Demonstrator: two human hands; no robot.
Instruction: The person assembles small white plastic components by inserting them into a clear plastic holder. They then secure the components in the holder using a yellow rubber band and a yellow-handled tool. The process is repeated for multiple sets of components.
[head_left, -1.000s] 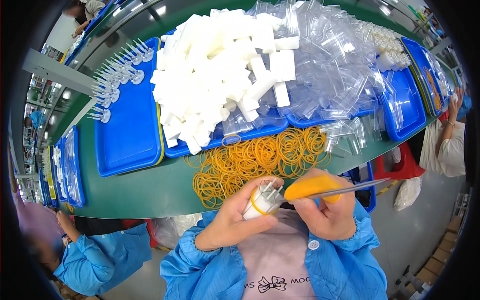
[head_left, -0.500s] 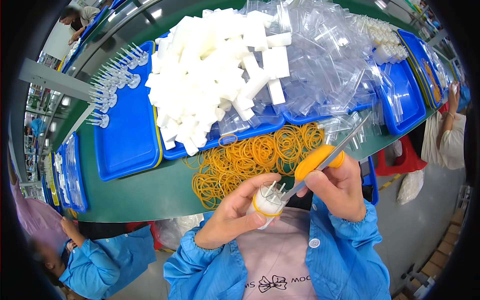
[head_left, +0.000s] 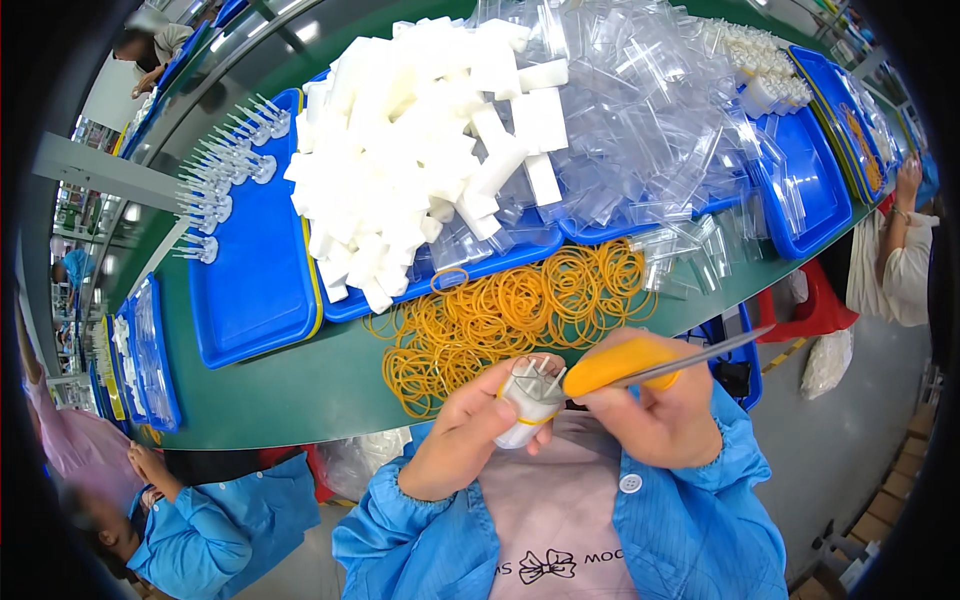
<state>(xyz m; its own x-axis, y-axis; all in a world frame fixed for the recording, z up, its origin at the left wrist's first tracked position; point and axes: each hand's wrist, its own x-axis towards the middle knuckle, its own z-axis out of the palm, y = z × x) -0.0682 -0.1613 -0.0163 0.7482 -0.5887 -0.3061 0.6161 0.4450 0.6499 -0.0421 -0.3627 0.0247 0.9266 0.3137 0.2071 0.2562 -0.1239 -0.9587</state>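
My left hand (head_left: pixel 463 432) is closed round a small white cylinder (head_left: pixel 530 412) with a yellow rubber band about it. Clear plastic stands up round its top, and thin white prongs stick out there. Close by on the right, my right hand (head_left: pixel 655 420) grips a slim grey metal tool (head_left: pixel 715 350), whose far end points right. Orange-yellow material (head_left: pixel 615 366) covers part of the grip at my fingers. The tool's exact kind is unclear, and its working end is hidden behind that orange-yellow part, beside the cylinder's top.
Beyond my hands lies a heap of yellow rubber bands (head_left: pixel 480 335). Behind it, white foam blocks (head_left: pixel 400 150) and clear plastic pieces (head_left: pixel 640 130) overfill blue trays. A blue tray (head_left: pixel 255 300) at left bears several pronged white parts (head_left: pixel 205 210). Co-workers are at both sides.
My right hand has rolled over, and the tool's far end has swung down to the right. The cylinder stands more upright in my left hand.
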